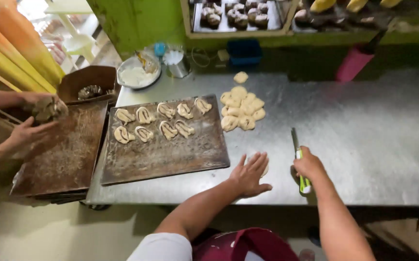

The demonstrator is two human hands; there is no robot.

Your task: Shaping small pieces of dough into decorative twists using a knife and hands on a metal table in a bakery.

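Head view, looking down on a steel bench (364, 135). Left hand (249, 174) is lying flat, fingers spread wide, pressing on a dough piece (264, 170) that is mostly hidden under the palm; only a pale edge is showing at the hand's 3 o'clock. Right hand (309, 166) is wrapping around a cutter (298, 157) with a green-yellow handle, blade pointing toward 12 o'clock, tool lying low against the bench. The two hands are sitting near each other, not touching.

At 11 o'clock from the left hand, a dark tray (171, 154) is resting on the bench, carrying shaped dough twists (161, 121) in two rows along its far half; the near half is showing bare. At 12 o'clock from the left hand, a dough pile (241, 108) is sitting on the bench just beside the tray's right edge, with one loose piece lying a little beyond it.

At 9 o'clock, a second tray (67, 154) is lying over the bench's left end. Another person's hands (30, 121) are working above it, holding a dark fluted mould (49, 108).

At the far edge, a bowl (138, 75) with white contents is standing beside a metal cup (176, 65). A brown box (89, 82) is sitting to the bowl's left. A shelf (238, 21) behind is holding baked rolls.
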